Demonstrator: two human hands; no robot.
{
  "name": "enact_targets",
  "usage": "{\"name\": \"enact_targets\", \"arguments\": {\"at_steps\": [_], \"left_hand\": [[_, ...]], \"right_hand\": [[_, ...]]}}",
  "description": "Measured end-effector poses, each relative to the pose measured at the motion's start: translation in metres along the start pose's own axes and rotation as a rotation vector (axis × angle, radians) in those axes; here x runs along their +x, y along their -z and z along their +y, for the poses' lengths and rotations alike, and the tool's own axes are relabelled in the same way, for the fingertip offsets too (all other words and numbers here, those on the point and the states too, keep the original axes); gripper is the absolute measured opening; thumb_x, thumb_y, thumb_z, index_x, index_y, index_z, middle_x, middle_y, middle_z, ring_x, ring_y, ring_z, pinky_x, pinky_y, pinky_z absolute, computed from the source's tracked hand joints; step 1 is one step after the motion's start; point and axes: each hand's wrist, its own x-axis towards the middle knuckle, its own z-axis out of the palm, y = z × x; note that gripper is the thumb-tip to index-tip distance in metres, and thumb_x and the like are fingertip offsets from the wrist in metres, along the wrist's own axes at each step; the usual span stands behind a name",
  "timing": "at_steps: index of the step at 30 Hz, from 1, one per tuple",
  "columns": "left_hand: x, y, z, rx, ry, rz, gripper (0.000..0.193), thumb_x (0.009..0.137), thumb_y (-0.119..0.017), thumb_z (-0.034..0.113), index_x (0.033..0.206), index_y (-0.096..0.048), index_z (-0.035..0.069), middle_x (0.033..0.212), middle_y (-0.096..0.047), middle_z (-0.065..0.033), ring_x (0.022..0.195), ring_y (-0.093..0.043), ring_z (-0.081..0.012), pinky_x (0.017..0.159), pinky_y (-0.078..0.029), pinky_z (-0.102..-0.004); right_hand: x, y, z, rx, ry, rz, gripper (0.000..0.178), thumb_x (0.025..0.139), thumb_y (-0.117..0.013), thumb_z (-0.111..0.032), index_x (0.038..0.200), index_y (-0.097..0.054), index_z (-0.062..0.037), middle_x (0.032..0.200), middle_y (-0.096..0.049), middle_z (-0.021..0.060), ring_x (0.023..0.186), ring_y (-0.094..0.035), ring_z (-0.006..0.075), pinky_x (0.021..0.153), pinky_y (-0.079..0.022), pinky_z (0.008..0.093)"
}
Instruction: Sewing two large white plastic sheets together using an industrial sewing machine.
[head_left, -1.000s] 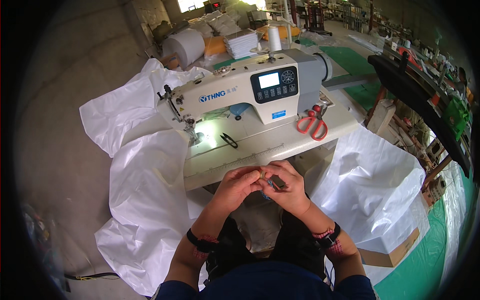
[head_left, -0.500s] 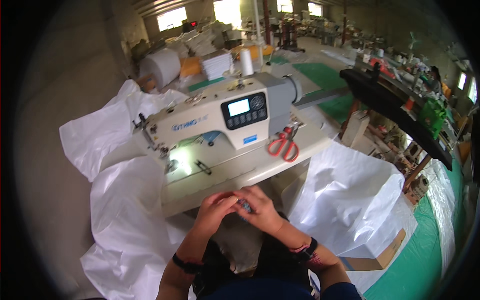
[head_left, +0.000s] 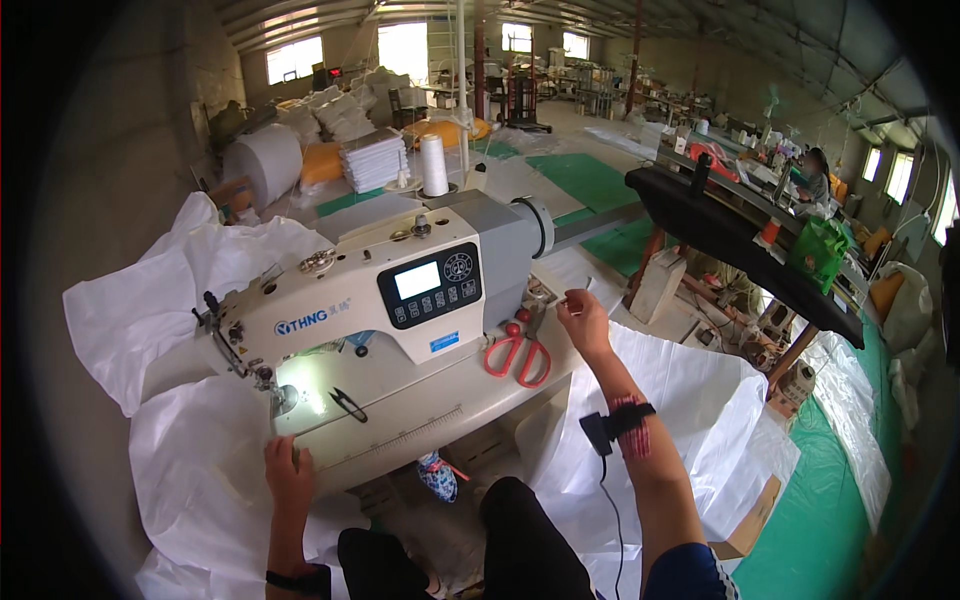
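Observation:
My left hand (head_left: 288,470) rests at the front left corner of the sewing machine table (head_left: 400,425), its fingers slightly apart beside white sheeting. My right hand (head_left: 584,322) is raised at the table's right end, thumb and fingertips pinched together; whatever they may hold is too small to tell. Just left of it lie red-handled scissors (head_left: 518,358). The white and grey sewing machine (head_left: 340,300) stands on the table with its lamp and display lit. Black thread snips (head_left: 348,405) lie near its needle area. Below the front edge shows a blue patterned, padded-looking thing (head_left: 437,478).
White sheeting (head_left: 235,440) hangs along the left, and more white sheeting (head_left: 680,400) lies at the right. A thread cone (head_left: 433,165) stands behind the machine. A long black padded bar (head_left: 740,245) crosses at the right. A person (head_left: 815,180) sits far right.
My hands were together before the table's front edge and have parted, left to the table corner, right up beside the scissors. The view has shifted, so the machine appears farther left and lower.

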Motion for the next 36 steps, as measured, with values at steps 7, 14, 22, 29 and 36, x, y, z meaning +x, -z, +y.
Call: {"name": "enact_targets", "arguments": {"at_steps": [7,14,22,29,36], "left_hand": [[0.004,0.004,0.015,-0.023,0.100,-0.037,0.019,0.078,-0.055,0.001,0.097,-0.060,-0.002,0.098,-0.057,-0.0149,0.092,-0.054,-0.0336,0.081,-0.045,-0.0425],[0.011,0.005,0.023,-0.039,0.132,-0.057,0.017,0.078,-0.053,0.001,0.093,-0.061,-0.003,0.097,-0.058,-0.0161,0.093,-0.054,-0.0335,0.084,-0.045,-0.0411],[0.008,0.009,0.022,-0.048,0.126,-0.048,0.020,0.078,-0.054,0.002,0.096,-0.061,-0.002,0.100,-0.058,-0.0161,0.094,-0.055,-0.0336,0.083,-0.046,-0.0409],[0.005,0.001,0.025,-0.047,0.076,0.009,0.020,0.077,-0.057,0.004,0.096,-0.061,-0.001,0.098,-0.059,-0.0142,0.092,-0.055,-0.0326,0.082,-0.046,-0.0413],[-0.010,0.017,0.011,-0.098,0.047,0.074,0.020,0.078,-0.058,0.003,0.098,-0.062,0.000,0.099,-0.060,-0.0151,0.093,-0.057,-0.0337,0.083,-0.047,-0.0414]], "right_hand": [[0.028,-0.029,0.024,-0.253,-0.063,-0.235,0.028,0.075,-0.066,-0.019,0.101,-0.065,-0.0068,0.094,-0.068,0.0128,0.092,-0.062,0.0292,0.084,-0.049,0.0386],[0.034,-0.038,0.038,-0.431,0.095,-0.232,0.026,0.075,-0.066,-0.022,0.098,-0.069,-0.0100,0.093,-0.068,0.0093,0.096,-0.059,0.0289,0.089,-0.045,0.0380],[0.033,-0.026,0.042,-0.353,0.114,-0.300,0.023,0.076,-0.065,-0.023,0.094,-0.072,-0.0108,0.099,-0.068,0.0081,0.099,-0.056,0.0304,0.091,-0.043,0.0392],[0.025,0.004,0.048,0.197,-0.130,-0.020,0.029,0.084,-0.057,-0.010,0.110,-0.061,0.0019,0.094,-0.066,0.0115,0.084,-0.063,0.0190,0.076,-0.050,0.0310],[-0.103,0.000,-0.081,0.796,-0.289,-0.078,0.018,0.096,-0.051,-0.014,0.103,-0.057,0.0006,0.087,-0.062,0.0038,0.076,-0.058,0.0087,0.067,-0.048,0.0234]]}}
